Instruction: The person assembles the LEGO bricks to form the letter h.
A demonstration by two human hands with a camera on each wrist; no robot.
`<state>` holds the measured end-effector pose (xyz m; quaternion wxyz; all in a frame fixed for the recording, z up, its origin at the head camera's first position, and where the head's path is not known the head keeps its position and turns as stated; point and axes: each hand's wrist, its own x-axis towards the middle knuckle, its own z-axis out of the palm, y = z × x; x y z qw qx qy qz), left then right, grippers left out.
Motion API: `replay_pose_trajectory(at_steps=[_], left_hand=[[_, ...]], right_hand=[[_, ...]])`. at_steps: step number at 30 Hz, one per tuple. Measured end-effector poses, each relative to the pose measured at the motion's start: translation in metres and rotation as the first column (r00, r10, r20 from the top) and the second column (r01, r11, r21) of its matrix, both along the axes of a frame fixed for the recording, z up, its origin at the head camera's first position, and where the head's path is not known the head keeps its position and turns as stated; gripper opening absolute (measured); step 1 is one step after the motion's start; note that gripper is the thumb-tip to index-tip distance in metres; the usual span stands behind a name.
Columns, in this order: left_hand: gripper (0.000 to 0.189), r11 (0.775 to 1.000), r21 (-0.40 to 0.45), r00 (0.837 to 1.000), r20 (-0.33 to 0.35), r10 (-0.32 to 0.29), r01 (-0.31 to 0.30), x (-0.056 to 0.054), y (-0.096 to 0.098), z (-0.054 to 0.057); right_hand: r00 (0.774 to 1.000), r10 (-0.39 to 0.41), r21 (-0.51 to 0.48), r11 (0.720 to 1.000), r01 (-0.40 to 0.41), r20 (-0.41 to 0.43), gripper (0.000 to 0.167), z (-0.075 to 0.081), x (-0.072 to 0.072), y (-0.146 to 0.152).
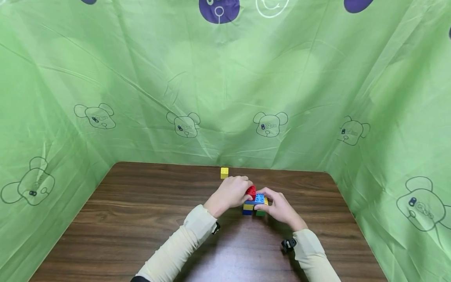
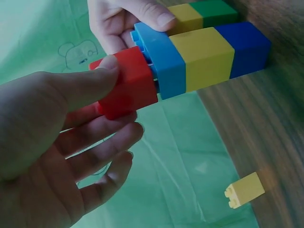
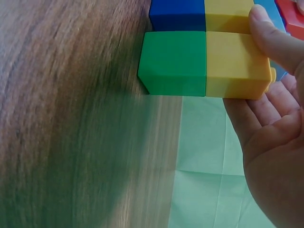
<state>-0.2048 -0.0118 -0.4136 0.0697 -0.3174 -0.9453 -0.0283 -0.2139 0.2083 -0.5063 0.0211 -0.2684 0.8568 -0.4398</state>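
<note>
My left hand (image 1: 230, 192) pinches a red toy brick (image 2: 128, 83) between thumb and fingers. The red brick sits at the left end of a long light blue brick (image 2: 166, 61), with a narrow gap between them in the left wrist view. Below the blue brick stand two columns: a yellow brick (image 2: 204, 57) on a dark blue brick (image 2: 247, 50), and another yellow brick (image 3: 237, 61) on a green brick (image 3: 175, 64). My right hand (image 1: 280, 205) grips this brick stack from the right, thumb in front and fingers behind. The fingers' far contact is partly hidden.
A loose yellow brick (image 1: 224, 173) stands near the back edge of the brown wooden table (image 1: 141, 203), behind my left hand. Green printed cloth (image 1: 225, 90) hangs around the table's back and sides.
</note>
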Motion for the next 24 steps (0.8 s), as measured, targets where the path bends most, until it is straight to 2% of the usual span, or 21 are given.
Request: replay_pose_trajectory(at_steps=[8,11,15,18,20,22,24], left_hand=[[0.025,0.999,-0.030,0.999,0.027,0.040,-0.039,0.003,0.006,0.007],[0.024,0.997,-0.056,0.998,0.032,0.058,-0.057,0.000,0.009,0.010],[0.025,0.985,-0.129,0.993,0.014,0.115,-0.112,-0.001,0.019,0.013],[0.021,0.975,-0.172,0.990,-0.046,0.132,-0.138,0.004,0.028,0.012],[0.022,0.973,-0.178,0.988,-0.078,0.133,-0.145,0.007,0.032,0.010],[0.027,0.973,-0.166,0.986,-0.085,0.145,-0.158,0.008,0.035,0.007],[0.032,0.973,-0.141,0.982,-0.064,0.177,-0.184,0.006,0.036,0.005]], right_hand=[[1.000,0.006,-0.009,1.000,-0.006,0.018,0.036,0.000,0.001,0.000],[1.000,0.006,-0.007,1.000,-0.006,0.017,0.034,0.016,0.008,-0.005],[1.000,-0.012,-0.001,1.000,0.012,0.003,0.035,0.020,0.011,-0.008],[1.000,-0.022,-0.002,1.000,0.022,-0.016,0.037,0.002,0.003,-0.004],[0.999,-0.021,-0.002,1.000,0.021,-0.027,0.037,-0.004,0.001,-0.002],[0.999,-0.013,-0.006,1.000,0.013,-0.030,0.038,-0.006,0.000,-0.001],[0.999,-0.006,-0.009,1.000,0.005,-0.032,0.038,-0.006,-0.001,0.000]])
